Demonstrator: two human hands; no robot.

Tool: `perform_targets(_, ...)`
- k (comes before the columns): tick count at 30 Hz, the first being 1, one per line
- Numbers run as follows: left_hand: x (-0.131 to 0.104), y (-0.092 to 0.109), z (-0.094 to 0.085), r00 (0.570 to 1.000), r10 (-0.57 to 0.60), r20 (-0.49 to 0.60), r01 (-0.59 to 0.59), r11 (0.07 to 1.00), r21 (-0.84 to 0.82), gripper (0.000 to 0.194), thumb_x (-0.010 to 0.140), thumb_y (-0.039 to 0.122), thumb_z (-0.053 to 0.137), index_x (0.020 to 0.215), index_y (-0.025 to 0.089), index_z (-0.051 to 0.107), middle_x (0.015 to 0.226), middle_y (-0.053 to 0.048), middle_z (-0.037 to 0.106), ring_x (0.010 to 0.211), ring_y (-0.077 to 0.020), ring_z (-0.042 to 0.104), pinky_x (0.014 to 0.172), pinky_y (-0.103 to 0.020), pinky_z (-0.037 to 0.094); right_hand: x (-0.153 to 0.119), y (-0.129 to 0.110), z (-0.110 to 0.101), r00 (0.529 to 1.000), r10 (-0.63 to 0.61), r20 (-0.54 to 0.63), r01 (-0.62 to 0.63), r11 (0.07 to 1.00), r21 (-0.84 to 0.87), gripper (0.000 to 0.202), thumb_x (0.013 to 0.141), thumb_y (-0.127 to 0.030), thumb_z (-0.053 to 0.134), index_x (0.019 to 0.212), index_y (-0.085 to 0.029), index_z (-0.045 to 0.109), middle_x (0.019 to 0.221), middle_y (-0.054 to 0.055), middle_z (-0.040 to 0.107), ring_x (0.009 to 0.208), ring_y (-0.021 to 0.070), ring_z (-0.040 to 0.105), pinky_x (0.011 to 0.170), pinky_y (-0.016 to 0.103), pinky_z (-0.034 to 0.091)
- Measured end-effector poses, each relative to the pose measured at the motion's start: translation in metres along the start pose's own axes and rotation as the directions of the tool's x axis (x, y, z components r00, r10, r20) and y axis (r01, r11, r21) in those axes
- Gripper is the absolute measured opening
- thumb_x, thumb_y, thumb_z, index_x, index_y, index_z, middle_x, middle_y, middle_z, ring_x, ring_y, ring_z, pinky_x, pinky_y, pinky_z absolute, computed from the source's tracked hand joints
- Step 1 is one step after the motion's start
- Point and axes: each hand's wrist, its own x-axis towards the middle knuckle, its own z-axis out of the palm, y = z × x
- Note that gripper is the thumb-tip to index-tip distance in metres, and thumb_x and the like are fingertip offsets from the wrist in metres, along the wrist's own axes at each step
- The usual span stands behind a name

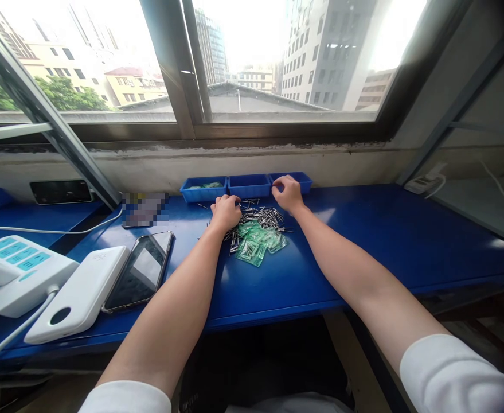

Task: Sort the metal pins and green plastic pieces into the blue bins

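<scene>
A loose heap of thin silvery metal pins (269,217), shaped like blind rivets, lies on the blue table. My left hand (226,212) rests at the heap's left edge with its fingers curled down; what is under the fingertips is hidden. At the front of the right-hand blue bin (305,182), my right hand (288,195) is closed in a pinch, and anything between its fingertips is too small to make out. Several small green plastic bags (255,241) with similar pins inside lie at the near side of the heap.
The left blue bin (191,194) holds green bags; the middle blue bin (248,186) stands beside it. At left lie a phone (142,269), a white power bank (79,292), a white power strip (23,275) with cables, and another dark phone (60,192). A window and wall close off the back.
</scene>
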Motion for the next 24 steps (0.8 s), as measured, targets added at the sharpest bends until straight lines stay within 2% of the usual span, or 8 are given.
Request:
perform_targets(3,0.000,0.000,0.000,1.000,0.004,-0.008,-0.004,1.000,-0.007,0.033,0.086,0.027,0.043,0.111,0.027,0.063,0.124,-0.010,0.057,0.122,-0.0318,0.043,0.098,-0.048,0.038,-0.003,-0.003,0.003,0.959,-0.148,0.241,0.119,0.985,0.127,0.014,0.075,-0.024,0.058,0.081,-0.017,0.069,0.077,0.004,0.067,0.072,0.0170,0.060,0.071,0.027,0.047)
perform_targets(6,-0.001,0.001,0.001,1.000,0.010,-0.017,-0.010,1.000,-0.015,0.032,0.085,0.027,0.044,0.109,0.026,0.064,0.123,-0.010,0.058,0.121,-0.0317,0.044,0.099,-0.048,0.037,-0.005,-0.004,0.007,0.910,-0.175,0.376,0.135,0.982,0.131,0.011,0.070,-0.024,0.063,0.076,-0.017,0.071,0.074,0.002,0.068,0.070,0.0154,0.061,0.068,0.025,0.045)
perform_targets(16,-0.001,0.003,0.000,1.000,0.007,0.000,-0.007,1.000,-0.025,0.030,0.085,0.027,0.044,0.106,0.028,0.066,0.123,-0.010,0.057,0.123,-0.0316,0.043,0.100,-0.049,0.036,-0.003,-0.011,0.011,0.871,-0.070,0.487,0.085,0.996,-0.008,0.016,0.075,-0.025,0.061,0.081,-0.018,0.073,0.088,0.005,0.073,0.083,0.0194,0.064,0.074,0.026,0.046)
perform_targets(24,-0.003,0.005,-0.001,0.999,0.023,0.027,-0.023,1.000,-0.015,0.031,0.084,0.028,0.044,0.106,0.026,0.066,0.123,-0.011,0.057,0.123,-0.0321,0.044,0.099,-0.050,0.036,-0.001,-0.015,0.011,0.813,-0.026,0.581,0.034,0.999,-0.003,0.008,0.076,-0.018,0.062,0.079,-0.017,0.069,0.087,0.006,0.071,0.079,0.0180,0.062,0.068,0.025,0.045)
